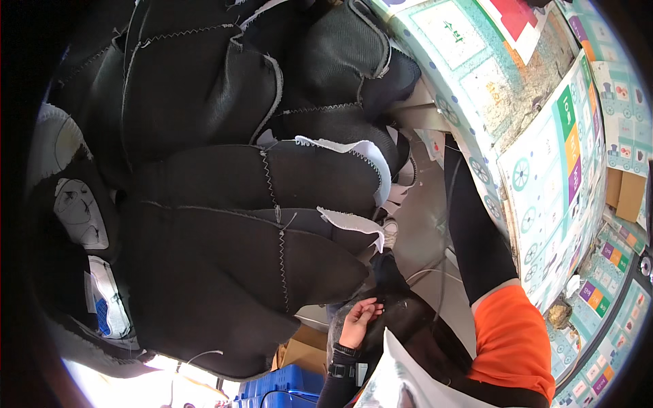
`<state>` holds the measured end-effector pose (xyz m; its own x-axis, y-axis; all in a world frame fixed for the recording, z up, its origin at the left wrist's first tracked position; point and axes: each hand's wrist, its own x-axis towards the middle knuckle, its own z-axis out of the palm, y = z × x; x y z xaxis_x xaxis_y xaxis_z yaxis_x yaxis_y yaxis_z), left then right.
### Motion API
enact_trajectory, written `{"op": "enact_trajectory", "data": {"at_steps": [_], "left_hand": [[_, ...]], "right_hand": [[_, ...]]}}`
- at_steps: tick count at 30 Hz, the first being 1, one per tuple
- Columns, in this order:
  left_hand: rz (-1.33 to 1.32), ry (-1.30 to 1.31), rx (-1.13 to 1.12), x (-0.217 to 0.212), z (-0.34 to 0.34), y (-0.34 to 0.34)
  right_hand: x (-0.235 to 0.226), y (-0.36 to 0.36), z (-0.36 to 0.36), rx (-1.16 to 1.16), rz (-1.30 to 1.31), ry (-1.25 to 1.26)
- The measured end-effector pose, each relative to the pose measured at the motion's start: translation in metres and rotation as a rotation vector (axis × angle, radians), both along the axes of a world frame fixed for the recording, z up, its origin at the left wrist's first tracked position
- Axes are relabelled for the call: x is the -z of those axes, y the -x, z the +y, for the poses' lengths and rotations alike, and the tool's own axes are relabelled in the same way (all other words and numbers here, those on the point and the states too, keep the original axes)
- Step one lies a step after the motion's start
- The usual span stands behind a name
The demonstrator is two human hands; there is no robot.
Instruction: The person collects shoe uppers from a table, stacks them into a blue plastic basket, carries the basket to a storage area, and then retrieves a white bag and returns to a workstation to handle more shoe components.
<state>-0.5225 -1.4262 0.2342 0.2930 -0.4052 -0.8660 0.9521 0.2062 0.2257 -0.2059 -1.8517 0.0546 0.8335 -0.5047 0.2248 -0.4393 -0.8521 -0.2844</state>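
My left hand (pixel 359 322), with a dark watch (pixel 343 359) at its wrist, is beside my black-trousered leg (pixel 408 313). Its fingers are curled together; whatever may be between the fingertips is too small to make out. Close to it are the lower edges of large black fabric pieces (pixel 204 251), joined by zigzag seams, with pale lining turned out along some edges. My right arm reaches away in an orange sleeve (pixel 513 340) and a black arm cover (pixel 469 224). The right hand does not show; the arm cover's far end passes beside the patterned table cover.
A table with a printed, taped cover (pixel 551 177) rises on the right, worn through in places. Cables (pixel 445 272) run over the pale floor by my shoe (pixel 390 233). A blue crate (pixel 282 384) and a cardboard box (pixel 306 350) stand at the bottom.
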Motion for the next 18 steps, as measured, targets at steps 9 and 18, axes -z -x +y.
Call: {"op": "enact_trajectory", "data": {"at_steps": [9,18], "left_hand": [[-0.001,-0.004,0.042,-0.002,0.001,0.002],[-0.049,-0.066,-0.003,-0.025,0.014,-0.020]], "right_hand": [[0.004,-0.023,-0.010,0.030,-0.009,0.010],[0.028,0.106,0.020,-0.030,0.138,-0.049]]}}
